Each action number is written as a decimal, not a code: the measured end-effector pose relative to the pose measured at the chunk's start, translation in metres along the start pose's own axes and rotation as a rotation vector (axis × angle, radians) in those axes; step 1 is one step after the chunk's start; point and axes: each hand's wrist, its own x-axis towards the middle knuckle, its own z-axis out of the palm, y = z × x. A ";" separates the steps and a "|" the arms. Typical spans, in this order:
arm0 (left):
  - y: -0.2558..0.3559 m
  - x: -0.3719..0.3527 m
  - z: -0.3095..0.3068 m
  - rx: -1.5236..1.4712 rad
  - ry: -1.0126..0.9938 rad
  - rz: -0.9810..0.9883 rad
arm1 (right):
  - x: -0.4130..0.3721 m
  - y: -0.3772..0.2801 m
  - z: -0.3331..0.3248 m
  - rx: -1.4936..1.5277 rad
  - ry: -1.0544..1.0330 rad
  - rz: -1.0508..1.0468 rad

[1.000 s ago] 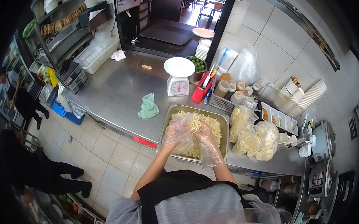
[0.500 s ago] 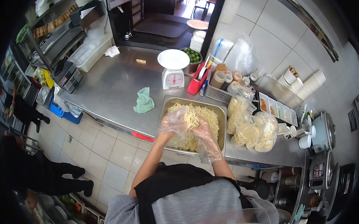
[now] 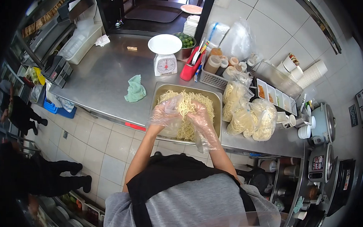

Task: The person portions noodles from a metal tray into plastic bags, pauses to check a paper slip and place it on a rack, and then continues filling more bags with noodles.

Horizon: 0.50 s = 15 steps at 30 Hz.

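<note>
A deep steel tray (image 3: 218, 112) of pale yellow noodles (image 3: 207, 102) stands at the counter's front edge. Over it, both hands wear clear plastic gloves. My left hand (image 3: 159, 115) is closed on a thin clear plastic bag (image 3: 170, 118), whose outline blends with the glove. Fingers curled, my right hand (image 3: 199, 113) grips a clump of noodles (image 3: 186, 105) lifted between the two hands, beside the bag. Whether the left fingers also touch the clump cannot be made out.
Right of the tray sit several bags of noodles (image 3: 263, 120) and a basket of sauce bottles (image 3: 216, 78). Behind it are a scale (image 3: 165, 65), a red tape dispenser (image 3: 190, 69) and a pot of green fruit (image 3: 185, 40). A green cloth (image 3: 135, 89) lies left. Two people stand at far left.
The view has shifted, so the counter sits higher and further left. Both hands stay over the tray with the noodle clump between them, which looks slightly looser and longer.
</note>
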 end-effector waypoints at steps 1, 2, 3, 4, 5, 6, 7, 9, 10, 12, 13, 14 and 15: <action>0.004 -0.003 -0.001 -0.069 -0.011 -0.035 | 0.005 0.016 -0.005 0.098 -0.008 -0.014; 0.009 -0.005 -0.002 -0.138 -0.021 -0.069 | 0.007 0.030 -0.010 0.195 -0.015 -0.029; 0.012 -0.006 -0.003 -0.207 -0.030 -0.100 | 0.006 0.028 -0.010 0.265 -0.046 -0.015; 0.013 -0.005 -0.005 -0.233 0.000 -0.155 | 0.004 0.025 -0.008 0.336 -0.076 -0.004; 0.013 -0.005 -0.007 -0.259 0.028 -0.212 | 0.003 0.024 -0.007 0.408 -0.105 0.008; 0.013 -0.005 -0.008 -0.286 0.053 -0.271 | 0.003 0.025 -0.004 0.338 -0.074 0.018; 0.010 -0.005 -0.007 -0.309 0.059 -0.278 | 0.002 0.028 0.000 0.268 -0.040 0.031; -0.003 -0.005 -0.005 -0.357 0.077 -0.293 | 0.001 0.038 0.001 0.018 0.007 0.010; -0.010 -0.004 -0.005 -0.346 0.107 -0.276 | 0.004 0.048 -0.002 -0.163 0.020 -0.027; -0.020 -0.002 -0.004 -0.324 0.167 -0.244 | 0.006 0.065 -0.008 -0.304 0.002 -0.069; -0.021 -0.003 -0.005 -0.307 0.188 -0.252 | 0.005 0.071 -0.012 -0.264 -0.026 -0.069; -0.022 -0.002 -0.007 -0.290 0.207 -0.257 | 0.005 0.077 -0.017 -0.223 -0.053 -0.073; -0.022 0.000 -0.009 -0.272 0.226 -0.261 | -0.003 0.042 -0.012 -0.093 -0.099 0.032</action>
